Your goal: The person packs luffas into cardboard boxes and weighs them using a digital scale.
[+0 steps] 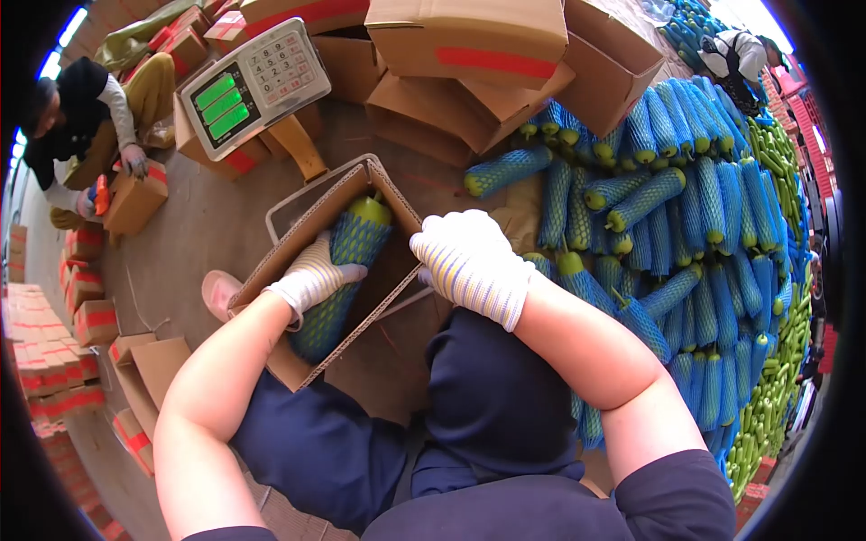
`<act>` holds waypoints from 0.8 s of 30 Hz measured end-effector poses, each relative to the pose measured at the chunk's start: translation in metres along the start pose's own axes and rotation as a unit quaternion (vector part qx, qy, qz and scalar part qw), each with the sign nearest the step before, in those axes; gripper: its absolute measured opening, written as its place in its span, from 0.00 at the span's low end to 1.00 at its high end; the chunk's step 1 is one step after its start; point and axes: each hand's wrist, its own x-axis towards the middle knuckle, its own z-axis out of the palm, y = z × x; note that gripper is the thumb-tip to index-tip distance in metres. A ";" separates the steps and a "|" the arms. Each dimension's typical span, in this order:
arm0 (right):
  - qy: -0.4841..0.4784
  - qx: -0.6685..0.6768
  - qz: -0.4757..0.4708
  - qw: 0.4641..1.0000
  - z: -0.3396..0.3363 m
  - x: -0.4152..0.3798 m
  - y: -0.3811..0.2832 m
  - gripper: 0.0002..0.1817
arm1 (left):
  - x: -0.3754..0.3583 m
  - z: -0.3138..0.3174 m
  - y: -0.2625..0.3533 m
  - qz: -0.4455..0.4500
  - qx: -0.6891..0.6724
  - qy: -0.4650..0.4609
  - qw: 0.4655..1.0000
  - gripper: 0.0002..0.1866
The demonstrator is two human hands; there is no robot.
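Note:
An open cardboard box stands between my knees on or by a metal frame. Inside it lies a long green vegetable in blue foam netting, along the box's left side. My left hand, in a striped white glove, is wrapped round the netted vegetable, thumb on top. My right hand, gloved the same way, is closed on the box's right upper edge, its fingertips partly hidden. A digital scale display with green screens rises beyond the box.
Netted vegetables are piled high at the right, with bare green ones behind. Open cartons stack up ahead. At the left, a person crouches over a small box; another person bends at the upper right. Taped cartons fill the far left.

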 end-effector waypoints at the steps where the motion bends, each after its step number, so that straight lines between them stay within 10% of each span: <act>1: -0.002 -0.004 0.002 1.000 -0.001 0.000 -0.002 0.12 | 0.002 0.002 0.001 -0.026 0.020 0.012 0.999 0.44; 12: 0.016 -0.009 -0.013 1.000 0.000 0.004 -0.007 0.10 | 0.075 0.056 -0.091 -0.091 0.172 0.047 0.980 0.46; 24: 0.044 -0.038 -0.012 0.998 0.003 0.005 -0.009 0.05 | 0.065 0.042 -0.050 -0.155 0.152 -0.024 0.976 0.45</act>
